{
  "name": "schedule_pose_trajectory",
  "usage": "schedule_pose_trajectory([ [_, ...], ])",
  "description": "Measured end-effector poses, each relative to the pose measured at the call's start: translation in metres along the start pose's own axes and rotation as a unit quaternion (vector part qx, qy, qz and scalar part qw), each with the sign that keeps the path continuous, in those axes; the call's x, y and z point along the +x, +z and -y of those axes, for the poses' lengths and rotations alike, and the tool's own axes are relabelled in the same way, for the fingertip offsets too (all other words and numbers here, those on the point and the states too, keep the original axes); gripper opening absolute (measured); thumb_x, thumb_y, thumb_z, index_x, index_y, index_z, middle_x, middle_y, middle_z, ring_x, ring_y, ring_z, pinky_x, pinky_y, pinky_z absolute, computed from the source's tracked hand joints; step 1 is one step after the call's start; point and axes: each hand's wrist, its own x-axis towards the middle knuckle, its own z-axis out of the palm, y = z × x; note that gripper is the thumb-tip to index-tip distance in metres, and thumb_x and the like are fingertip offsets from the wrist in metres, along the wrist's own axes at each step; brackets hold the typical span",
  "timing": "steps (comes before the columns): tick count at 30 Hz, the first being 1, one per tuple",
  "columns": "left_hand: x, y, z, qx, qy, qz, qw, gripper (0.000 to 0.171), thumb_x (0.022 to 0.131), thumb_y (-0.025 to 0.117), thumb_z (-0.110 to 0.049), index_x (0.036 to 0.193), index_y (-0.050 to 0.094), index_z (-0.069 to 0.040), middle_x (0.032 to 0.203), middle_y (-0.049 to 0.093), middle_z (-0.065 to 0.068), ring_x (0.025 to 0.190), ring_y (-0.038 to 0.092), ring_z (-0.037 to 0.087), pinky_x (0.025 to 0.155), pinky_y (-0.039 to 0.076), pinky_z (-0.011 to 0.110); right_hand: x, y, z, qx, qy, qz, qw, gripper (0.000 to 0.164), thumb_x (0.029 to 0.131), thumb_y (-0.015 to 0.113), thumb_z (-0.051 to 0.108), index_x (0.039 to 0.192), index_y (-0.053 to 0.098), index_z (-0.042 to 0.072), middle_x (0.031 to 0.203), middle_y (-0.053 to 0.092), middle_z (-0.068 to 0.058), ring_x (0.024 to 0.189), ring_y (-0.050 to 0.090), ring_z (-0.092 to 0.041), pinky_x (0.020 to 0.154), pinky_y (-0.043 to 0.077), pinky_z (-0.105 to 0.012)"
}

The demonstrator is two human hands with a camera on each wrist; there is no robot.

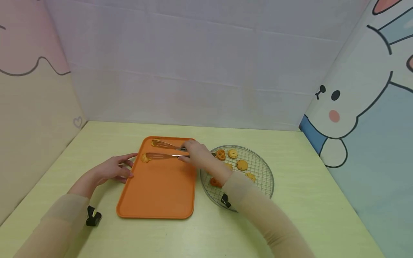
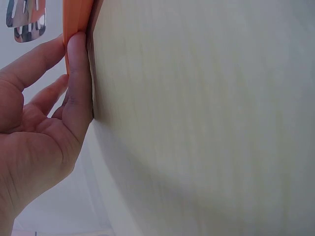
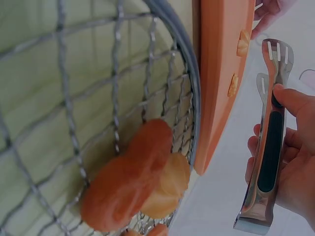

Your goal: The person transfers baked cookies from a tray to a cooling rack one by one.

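Observation:
In the head view my left hand (image 1: 111, 169) is at the left edge of an orange tray (image 1: 161, 193). Up close, its thumb and fingers pinch the rim (image 2: 78, 19). My right hand (image 1: 198, 156) grips metal serving tongs (image 3: 269, 142) with dark handle inserts, held above the tray's far part. The tongs' slotted ends stand apart with nothing between them. Two small golden pastries lie on the tray: one pastry (image 1: 146, 158) by the left rim, another pastry (image 1: 155, 142) at the far left corner, partly behind a tong end.
Right of the tray sits a round wire rack (image 1: 262, 179) with several pastries and cookies, including a cookie (image 1: 242, 165) and a brown pastry (image 3: 128, 177). My right forearm covers part of it. Printed panels and a white wall (image 1: 193, 71) border the pale table (image 1: 145, 240).

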Motion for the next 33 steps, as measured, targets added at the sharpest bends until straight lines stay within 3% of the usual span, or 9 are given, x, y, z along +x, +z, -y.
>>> schedule_pose_trajectory([
  [11,-0.004,-0.002,-0.004,-0.006,-0.001,0.0,1.0,0.088,0.083,0.07,-0.006,0.151,0.015,-0.008,0.118,0.037,0.016,0.082,0.056,0.017,0.071,0.057,0.034,0.013,0.018,0.009,-0.006,0.012,0.024,1.0,0.041,0.09,0.06,0.042,0.118,0.059,0.012,0.11,0.059,-0.002,0.085,0.057,-0.013,0.065,0.049,-0.024],
  [23,-0.005,-0.003,-0.008,-0.004,0.003,0.006,1.0,0.089,0.083,0.07,-0.005,0.151,0.014,-0.007,0.118,0.037,0.017,0.083,0.056,0.017,0.071,0.057,0.034,0.024,0.018,0.023,-0.029,0.023,0.041,0.998,0.044,0.09,0.06,0.043,0.121,0.058,0.012,0.109,0.06,-0.001,0.089,0.058,-0.014,0.069,0.05,-0.026],
  [33,0.001,-0.003,-0.001,-0.009,0.011,0.012,0.9998,0.088,0.084,0.068,-0.005,0.152,0.012,-0.008,0.12,0.037,0.017,0.084,0.057,0.017,0.07,0.057,0.034,0.031,0.025,0.029,-0.039,0.032,0.058,0.997,0.042,0.09,0.06,0.042,0.121,0.058,0.013,0.108,0.06,0.0,0.087,0.058,-0.012,0.067,0.049,-0.025],
])
